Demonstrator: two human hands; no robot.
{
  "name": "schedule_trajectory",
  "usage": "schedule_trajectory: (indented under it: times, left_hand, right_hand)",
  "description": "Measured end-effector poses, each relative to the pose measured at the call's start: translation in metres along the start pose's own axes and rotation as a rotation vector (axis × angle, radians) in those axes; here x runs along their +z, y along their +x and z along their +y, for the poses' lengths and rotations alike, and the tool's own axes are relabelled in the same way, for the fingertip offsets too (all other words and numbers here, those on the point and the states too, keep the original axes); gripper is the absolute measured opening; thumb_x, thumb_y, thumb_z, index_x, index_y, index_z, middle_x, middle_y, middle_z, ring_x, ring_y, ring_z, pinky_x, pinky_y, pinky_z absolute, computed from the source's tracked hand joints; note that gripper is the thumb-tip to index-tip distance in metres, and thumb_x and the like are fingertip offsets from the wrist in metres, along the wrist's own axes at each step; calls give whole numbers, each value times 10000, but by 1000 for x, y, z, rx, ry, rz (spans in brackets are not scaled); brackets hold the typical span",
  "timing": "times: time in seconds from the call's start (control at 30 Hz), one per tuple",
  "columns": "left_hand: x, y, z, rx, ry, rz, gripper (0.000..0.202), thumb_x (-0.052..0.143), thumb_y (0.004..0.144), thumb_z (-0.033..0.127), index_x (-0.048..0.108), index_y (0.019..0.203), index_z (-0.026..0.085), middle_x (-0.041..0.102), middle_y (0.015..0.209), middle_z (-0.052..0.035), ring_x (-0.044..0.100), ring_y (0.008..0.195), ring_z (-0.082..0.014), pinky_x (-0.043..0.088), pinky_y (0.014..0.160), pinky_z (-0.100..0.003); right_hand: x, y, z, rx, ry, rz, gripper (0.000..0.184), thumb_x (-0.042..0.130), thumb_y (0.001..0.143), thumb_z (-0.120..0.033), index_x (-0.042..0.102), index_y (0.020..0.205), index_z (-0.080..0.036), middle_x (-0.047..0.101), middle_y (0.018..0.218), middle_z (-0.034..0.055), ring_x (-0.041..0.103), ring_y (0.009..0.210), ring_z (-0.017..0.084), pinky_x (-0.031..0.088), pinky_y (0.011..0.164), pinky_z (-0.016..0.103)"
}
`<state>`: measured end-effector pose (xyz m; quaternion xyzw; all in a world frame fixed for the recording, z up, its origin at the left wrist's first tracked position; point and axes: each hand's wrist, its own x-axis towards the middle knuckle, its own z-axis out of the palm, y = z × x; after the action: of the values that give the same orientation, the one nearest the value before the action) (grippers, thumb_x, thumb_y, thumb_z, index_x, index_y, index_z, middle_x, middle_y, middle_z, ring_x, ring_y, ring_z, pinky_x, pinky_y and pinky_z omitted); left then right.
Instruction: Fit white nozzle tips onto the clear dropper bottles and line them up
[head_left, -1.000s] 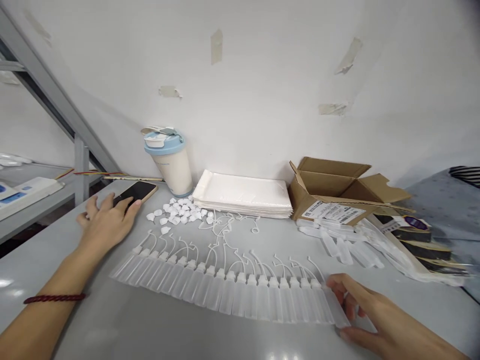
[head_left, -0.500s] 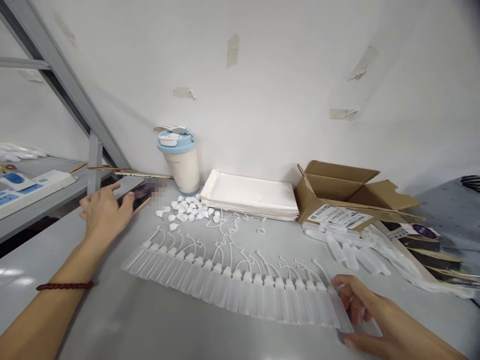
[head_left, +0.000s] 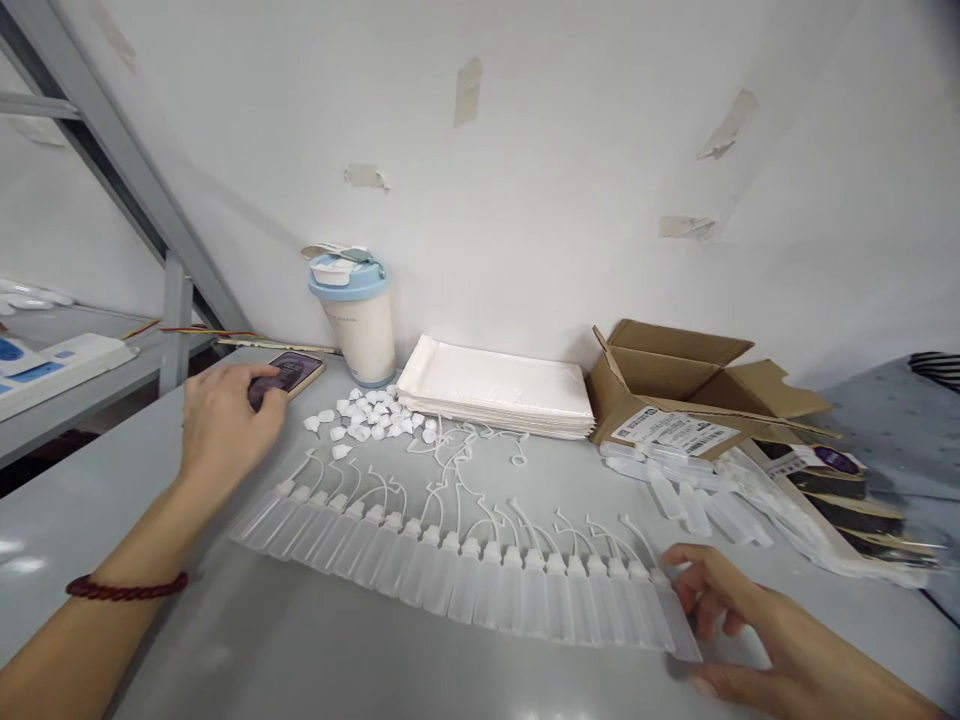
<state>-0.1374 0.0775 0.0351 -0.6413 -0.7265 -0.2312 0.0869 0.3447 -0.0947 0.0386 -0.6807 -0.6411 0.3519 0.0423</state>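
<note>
A row of translucent bottles [head_left: 490, 595] lies side by side across the front of a grey table [head_left: 300, 640], their white necks pointing to the wall [head_left: 562, 200] and thin straps curling up from them. The right hand [head_left: 765, 625] is at the row's right end, thumb and forefinger spread well apart, the forefinger by the last bottle's neck and the thumb near its base; whether it grips the bottle, I cannot tell. The left hand [head_left: 229, 415], with a dark red bracelet [head_left: 127, 588] on its wrist, is on a phone [head_left: 298, 370] beyond the row's left end. Its thumb lies along the near edge and its fingers are bent, partly hidden, so how firmly they hold is unclear. The phone's screen is lit.

Behind the row are a heap of white caps [head_left: 375, 415] and a tangle of loose straps [head_left: 453, 452]. Farther back stand a cream cup [head_left: 360, 335] with a blue lid, a stack of white envelopes [head_left: 499, 385] and an open cardboard box [head_left: 667, 385]. More bottles [head_left: 696, 510] lie scattered before the box. At far left is a white power strip [head_left: 71, 358].
</note>
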Motion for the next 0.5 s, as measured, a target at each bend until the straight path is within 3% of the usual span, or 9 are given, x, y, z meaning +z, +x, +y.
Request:
schedule_trajectory:
  times: [0.1, 0.2, 0.3, 0.4, 0.5]
  left_hand:
    - [-7, -13, 23, 60, -66, 80, 256, 420, 868, 225, 661, 919, 153, 690, 947, -82, 576, 1081, -280, 487, 902, -419]
    - [-13, -27, 44, 177, -146, 98, 277, 380, 845, 269, 640, 779, 204, 700, 867, -56, 598, 1056, -246, 519, 679, -299]
    - [-17, -36, 62, 279, -212, 99, 276, 365, 825, 313, 607, 718, 234, 686, 827, -49, 622, 988, -233, 482, 529, -275]
    - [-16, -40, 68, 330, -269, 128, 264, 360, 825, 344, 582, 709, 259, 665, 814, -43, 634, 934, -246, 500, 564, -321]
    - [-7, -39, 56, 307, -322, 122, 213, 405, 804, 372, 595, 757, 288, 659, 892, -30, 630, 988, -269, 531, 711, -391]
  right_hand:
    - [-3, -1, 0, -15, 41, 6, 611, 685, 668, -329, 486, 1235, -216, 677, 974, 81, 633, 892, 273, 509, 836, 418]
    - [-8, -3, -3, -22, 80, 44, 522, 657, 731, -417, 502, 1192, -225, 672, 976, 83, 624, 908, 273, 499, 847, 433]
    - [-12, -4, -12, -39, 94, 116, 385, 611, 799, -461, 535, 1100, -233, 676, 950, 73, 624, 879, 252, 503, 831, 416]
    - [-13, 0, -19, -64, 112, 260, 282, 577, 850, -474, 550, 997, -235, 683, 919, 61, 638, 818, 223, 527, 714, 350]
    - [-10, 8, -19, -67, 59, 513, 230, 521, 898, -459, 547, 927, -232, 682, 923, 62, 651, 770, 209, 500, 536, 279]
